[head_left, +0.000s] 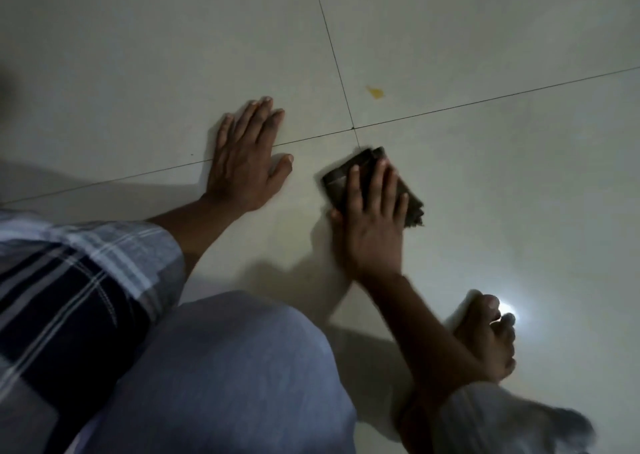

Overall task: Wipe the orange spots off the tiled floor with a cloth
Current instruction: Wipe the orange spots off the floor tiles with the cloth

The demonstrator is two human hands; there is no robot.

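Observation:
A small orange spot [375, 92] lies on the pale tiled floor [485, 183], just beyond the crossing of two grout lines. A dark folded cloth [341, 179] lies flat on the tile nearer to me, below that crossing. My right hand [372, 225] presses down on the cloth with flat, spread fingers; the cloth's left and right edges stick out from under it. My left hand [247, 155] rests palm down on the floor to the left of the cloth, fingers apart, holding nothing, across a grout line.
My knee in light trousers [225, 367] fills the lower middle, and a checked sleeve [79, 273] the lower left. My bare foot [488, 335] stands at the lower right beside a bright light reflection [509, 315]. Bare tiles stretch beyond the hands.

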